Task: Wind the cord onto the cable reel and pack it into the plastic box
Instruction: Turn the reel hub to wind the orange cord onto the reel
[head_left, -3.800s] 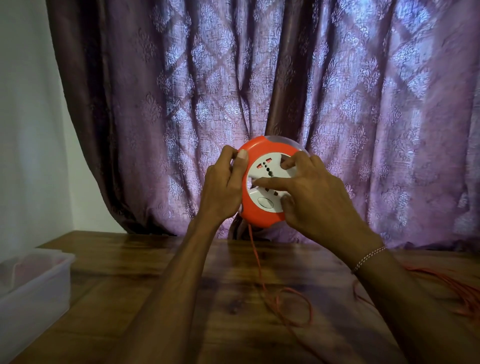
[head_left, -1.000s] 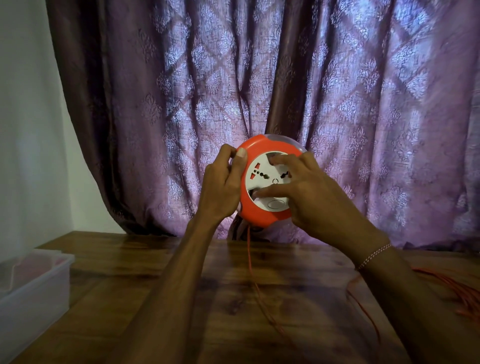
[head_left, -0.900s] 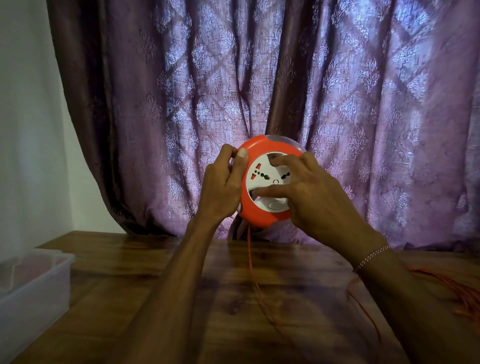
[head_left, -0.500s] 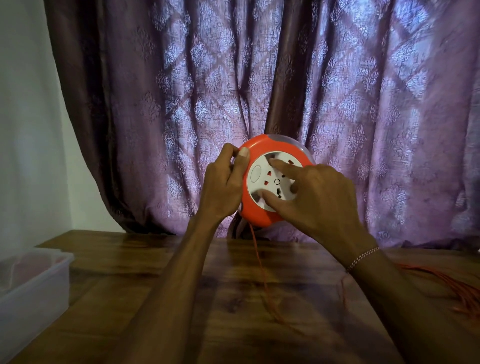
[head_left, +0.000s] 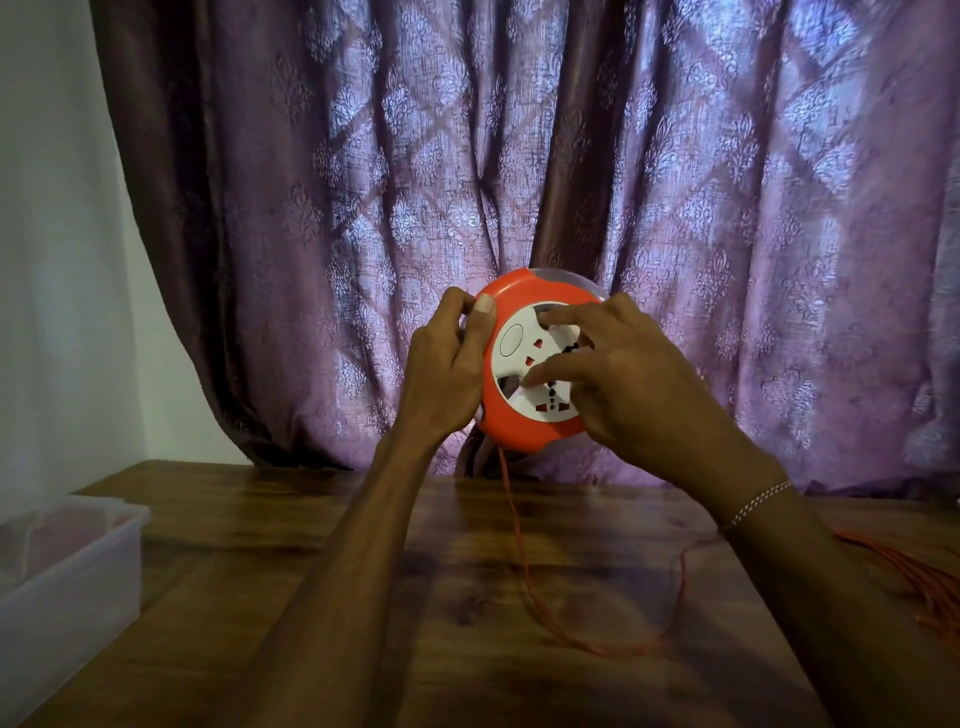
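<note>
Head camera is showing the round orange plastic cable reel (head_left: 511, 423) being held upright in the air above the dark wooden table (head_left: 322, 587), in front of the purple patterned curtain (head_left: 519, 156). The left hand (head_left: 447, 371) is gripping the reel's left rim, fingers curled round it, while the right hand (head_left: 631, 384) is pressing its fingers into the white socket face (head_left: 524, 345), apparently to turn it. The thin orange cord (head_left: 519, 551) is hanging from the reel's underside, looping over the table and running to a loose bundle at the right edge. That bundle is likely to snag or knot as it is feeding in, and slack may be winding unevenly. The clear plastic box (head_left: 67, 566) is waiting at the far left, well apart, with open tabletop between.
</note>
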